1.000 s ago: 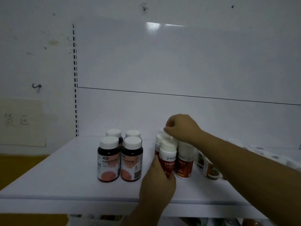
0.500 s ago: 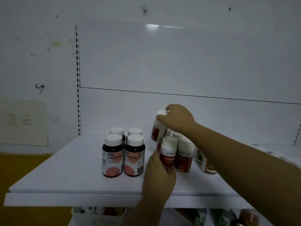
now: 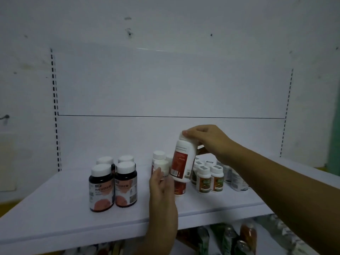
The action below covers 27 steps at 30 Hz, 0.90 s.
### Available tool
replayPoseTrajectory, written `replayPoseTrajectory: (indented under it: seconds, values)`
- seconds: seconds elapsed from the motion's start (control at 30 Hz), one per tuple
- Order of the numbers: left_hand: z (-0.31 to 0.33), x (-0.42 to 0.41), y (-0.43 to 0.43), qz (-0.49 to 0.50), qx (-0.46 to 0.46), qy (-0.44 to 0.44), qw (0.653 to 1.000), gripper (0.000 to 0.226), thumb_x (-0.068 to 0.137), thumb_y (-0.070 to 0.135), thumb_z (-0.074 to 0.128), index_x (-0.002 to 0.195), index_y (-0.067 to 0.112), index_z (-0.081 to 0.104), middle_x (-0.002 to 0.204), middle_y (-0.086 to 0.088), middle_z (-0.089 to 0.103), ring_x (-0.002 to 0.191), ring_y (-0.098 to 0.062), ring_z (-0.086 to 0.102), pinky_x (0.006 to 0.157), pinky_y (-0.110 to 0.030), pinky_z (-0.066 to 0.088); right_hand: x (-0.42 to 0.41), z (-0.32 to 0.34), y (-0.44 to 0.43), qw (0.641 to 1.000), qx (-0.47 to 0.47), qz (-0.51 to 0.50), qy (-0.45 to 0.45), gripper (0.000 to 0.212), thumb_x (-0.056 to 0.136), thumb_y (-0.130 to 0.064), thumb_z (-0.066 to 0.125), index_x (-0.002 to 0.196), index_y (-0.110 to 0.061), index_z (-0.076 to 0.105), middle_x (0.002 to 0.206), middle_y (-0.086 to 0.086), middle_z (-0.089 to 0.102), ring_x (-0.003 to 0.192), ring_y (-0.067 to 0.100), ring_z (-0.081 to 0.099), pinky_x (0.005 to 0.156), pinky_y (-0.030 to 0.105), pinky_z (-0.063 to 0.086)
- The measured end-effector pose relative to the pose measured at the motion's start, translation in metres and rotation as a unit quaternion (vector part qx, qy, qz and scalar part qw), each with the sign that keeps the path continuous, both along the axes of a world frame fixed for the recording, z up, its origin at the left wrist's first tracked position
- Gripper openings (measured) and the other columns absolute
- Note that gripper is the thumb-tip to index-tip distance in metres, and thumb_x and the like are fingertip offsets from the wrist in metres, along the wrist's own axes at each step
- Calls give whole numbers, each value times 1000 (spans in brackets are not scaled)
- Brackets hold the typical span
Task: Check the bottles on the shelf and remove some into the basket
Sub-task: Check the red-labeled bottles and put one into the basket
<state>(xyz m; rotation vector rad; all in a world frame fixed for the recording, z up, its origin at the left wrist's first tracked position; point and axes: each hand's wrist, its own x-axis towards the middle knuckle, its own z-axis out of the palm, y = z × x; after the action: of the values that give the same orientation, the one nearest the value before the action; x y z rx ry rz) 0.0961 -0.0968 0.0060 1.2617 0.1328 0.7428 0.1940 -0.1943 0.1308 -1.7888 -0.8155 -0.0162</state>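
Note:
My right hand point(image 3: 207, 139) grips a white bottle with a red label point(image 3: 182, 161) by its top and holds it tilted in the air above the shelf point(image 3: 55, 208). My left hand point(image 3: 161, 186) is wrapped round a white-capped red-label bottle point(image 3: 161, 166) that stands on the shelf, and hides most of it. More bottles of that kind stand behind and beside it, one partly visible point(image 3: 180, 187). No basket shows in the view.
Several dark bottles with white caps point(image 3: 102, 188) stand in a group at the shelf's left. Small white bottles with green labels point(image 3: 209, 178) stand to the right, under my right forearm. Packets and bottles lie on a lower level point(image 3: 230, 236).
My right hand has lifted the red-label bottle out of the group and brought it forward and higher, tilted. My left hand has stayed on the front bottle.

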Motion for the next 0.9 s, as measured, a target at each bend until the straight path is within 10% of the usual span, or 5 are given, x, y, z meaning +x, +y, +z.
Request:
replayPoseTrajectory:
  seconds: [0.13,0.4,0.73,0.9]
  values:
    - [13,-4,7,-319,-299,83,896,52,86,45,50,117,3,57,111,-25,66,90,-39,68,77,-46,56,-14,-10,-10,998,-32,53,14,25,86,-31,63,100,-11,71,96,3,71,83,13,66,64,22,53]
    - [-18,-12,2,-347,-304,156,873,71,83,63,42,103,-1,64,69,-20,67,44,-21,61,41,-24,52,-28,-33,-42,985,-167,45,10,31,83,-39,66,108,-21,62,101,1,69,87,16,69,72,27,58]
    - [-62,22,-85,-461,-227,284,810,75,81,69,39,87,0,67,61,-15,67,43,-21,61,41,-23,51,-32,-90,-159,983,-125,-43,130,29,85,-21,67,113,-21,58,112,6,68,96,19,69,77,31,59]
    - [-96,45,-163,-484,-285,295,773,46,87,44,50,109,7,63,105,-21,67,94,-33,64,62,-39,60,-32,-141,-239,968,-76,-158,178,29,83,-17,69,108,-9,56,109,14,63,93,25,66,77,35,59]
